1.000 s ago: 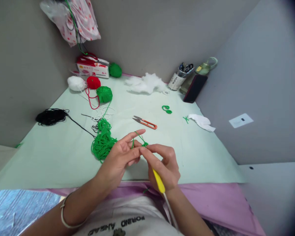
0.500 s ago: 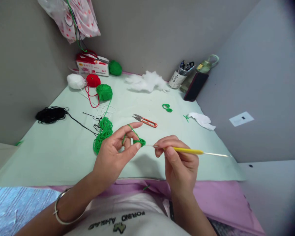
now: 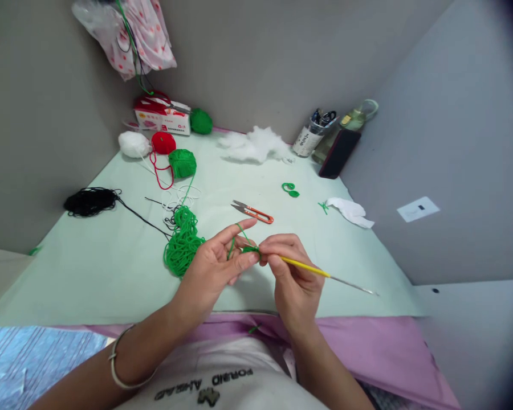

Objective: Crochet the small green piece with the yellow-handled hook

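Note:
My left hand (image 3: pixel 220 259) pinches a small green crochet piece (image 3: pixel 251 249) between thumb and fingers, with green yarn looped over its raised index finger. My right hand (image 3: pixel 294 279) is closed around the yellow handle of a crochet hook (image 3: pixel 305 266), its fingertips close against the piece. The hook's working tip is at the green stitches and partly hidden by the fingers; the metal far end points down to the right. A loose heap of green yarn (image 3: pixel 182 247) lies beside my left hand. Beyond the hands rest orange-handled thread snips (image 3: pixel 256 213).
Left on the table are black yarn (image 3: pixel 92 201), a green ball (image 3: pixel 182 163), red yarn (image 3: pixel 163 143) and white yarn (image 3: pixel 134 144). White stuffing (image 3: pixel 256 144), a pen cup (image 3: pixel 308 139) and a phone (image 3: pixel 340 154) stand behind. A green crocheted piece (image 3: pixel 290 189) and white tissue (image 3: pixel 350 212) lie right.
My right hand has moved left, up against my left hand, and the hook's far end has tilted downward. My left hand has shifted slightly right with the crochet piece.

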Action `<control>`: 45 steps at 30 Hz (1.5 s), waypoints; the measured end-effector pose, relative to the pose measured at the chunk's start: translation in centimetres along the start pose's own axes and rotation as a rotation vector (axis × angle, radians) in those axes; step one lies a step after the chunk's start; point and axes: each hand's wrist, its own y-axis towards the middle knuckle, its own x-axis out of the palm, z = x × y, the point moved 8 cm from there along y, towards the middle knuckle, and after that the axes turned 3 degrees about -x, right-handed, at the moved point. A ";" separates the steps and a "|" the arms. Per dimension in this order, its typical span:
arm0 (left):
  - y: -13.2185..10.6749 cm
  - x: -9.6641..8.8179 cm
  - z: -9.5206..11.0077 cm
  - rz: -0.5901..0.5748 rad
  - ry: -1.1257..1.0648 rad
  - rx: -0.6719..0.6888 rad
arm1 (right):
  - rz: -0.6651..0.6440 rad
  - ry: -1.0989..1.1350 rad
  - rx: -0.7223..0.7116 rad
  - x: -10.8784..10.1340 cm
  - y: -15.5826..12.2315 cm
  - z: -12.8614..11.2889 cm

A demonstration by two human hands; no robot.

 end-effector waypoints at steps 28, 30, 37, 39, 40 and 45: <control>-0.4 -0.8 -0.1 0.040 0.054 0.066 | 0.043 0.181 0.235 0.1 0.2 3.0; -0.5 -0.8 0.1 0.032 0.081 0.079 | 0.050 0.185 0.257 0.0 0.1 3.2; -0.5 -1.0 -0.1 0.029 0.083 0.084 | 0.069 0.209 0.263 -0.1 0.3 2.8; -0.4 -1.2 -0.1 0.051 0.081 0.081 | 0.096 0.209 0.241 -0.3 0.4 2.4; -0.3 -1.3 -0.1 0.057 0.079 0.079 | 0.108 0.207 0.224 -0.4 0.4 2.1; -0.3 -1.2 0.0 0.050 0.062 0.070 | 0.114 0.158 0.130 -0.7 0.3 0.8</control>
